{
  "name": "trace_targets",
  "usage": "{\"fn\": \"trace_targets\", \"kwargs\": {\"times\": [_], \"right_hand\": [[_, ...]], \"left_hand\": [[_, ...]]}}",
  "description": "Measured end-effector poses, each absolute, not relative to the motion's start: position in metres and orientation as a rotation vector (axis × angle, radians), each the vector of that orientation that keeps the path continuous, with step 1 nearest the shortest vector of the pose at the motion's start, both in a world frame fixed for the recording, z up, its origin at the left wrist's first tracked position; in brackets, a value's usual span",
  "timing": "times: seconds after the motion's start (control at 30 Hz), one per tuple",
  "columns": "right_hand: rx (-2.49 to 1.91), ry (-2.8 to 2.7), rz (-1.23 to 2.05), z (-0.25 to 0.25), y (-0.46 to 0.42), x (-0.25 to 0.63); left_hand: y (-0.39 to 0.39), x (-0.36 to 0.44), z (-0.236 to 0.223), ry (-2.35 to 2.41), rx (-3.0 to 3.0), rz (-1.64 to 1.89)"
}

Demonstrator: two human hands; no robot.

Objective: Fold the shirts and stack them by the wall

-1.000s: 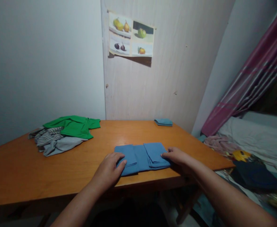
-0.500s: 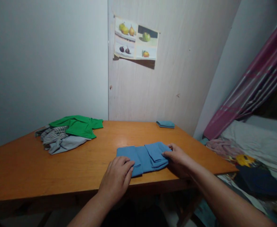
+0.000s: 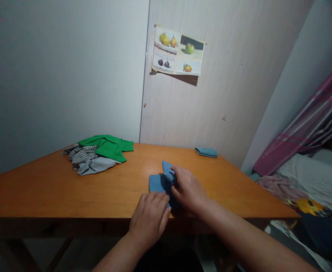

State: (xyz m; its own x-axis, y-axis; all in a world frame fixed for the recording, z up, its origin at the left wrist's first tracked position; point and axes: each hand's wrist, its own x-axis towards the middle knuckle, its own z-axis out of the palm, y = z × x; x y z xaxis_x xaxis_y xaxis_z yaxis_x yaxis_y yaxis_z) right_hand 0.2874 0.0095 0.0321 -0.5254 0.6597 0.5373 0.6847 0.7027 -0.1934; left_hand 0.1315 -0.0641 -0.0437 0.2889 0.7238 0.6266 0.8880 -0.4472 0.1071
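Observation:
A blue folded garment (image 3: pixel 155 183) lies near the front edge of the wooden table (image 3: pixel 109 200), its exact kind not shown. My right hand (image 3: pixel 187 188) grips its right part, which stands raised and tilted over the left part. At the near edge, my left hand (image 3: pixel 150 213) holds the left part down, fingers bent over the cloth and thumb alongside. Both hands cover much of the garment's front and right side.
At the back left lies a heap with a green shirt (image 3: pixel 109 147), striped cloth (image 3: pixel 82 155) and grey cloth (image 3: pixel 98 166). A folded blue cloth (image 3: pixel 207 152) sits at the back right corner. Beyond the table's right edge are a bed (image 3: pixel 310 173) and a pink curtain (image 3: pixel 296 128).
My right hand has lifted the garment's right part and brought it leftward over the rest. My left hand stays on the left part. The view has shifted left.

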Motion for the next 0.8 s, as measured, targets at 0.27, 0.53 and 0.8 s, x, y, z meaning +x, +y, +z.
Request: {"fn": "trace_targets", "kwargs": {"times": [0.27,0.53,0.8], "right_hand": [[-1.019,-2.52,0.013,0.015,-0.006,0.259],[-0.909,-2.551,-0.041,0.005,-0.019,0.259],[-0.784,-2.484,0.107,-0.011,-0.03,0.269]], "left_hand": [[-0.077,0.125,-0.061,-1.367,-2.213,-1.083],[-0.083,0.119,-0.071,-1.323,-2.141,-1.153],[-0.089,0.106,-0.068,-1.331,-2.292,-1.24]]}}
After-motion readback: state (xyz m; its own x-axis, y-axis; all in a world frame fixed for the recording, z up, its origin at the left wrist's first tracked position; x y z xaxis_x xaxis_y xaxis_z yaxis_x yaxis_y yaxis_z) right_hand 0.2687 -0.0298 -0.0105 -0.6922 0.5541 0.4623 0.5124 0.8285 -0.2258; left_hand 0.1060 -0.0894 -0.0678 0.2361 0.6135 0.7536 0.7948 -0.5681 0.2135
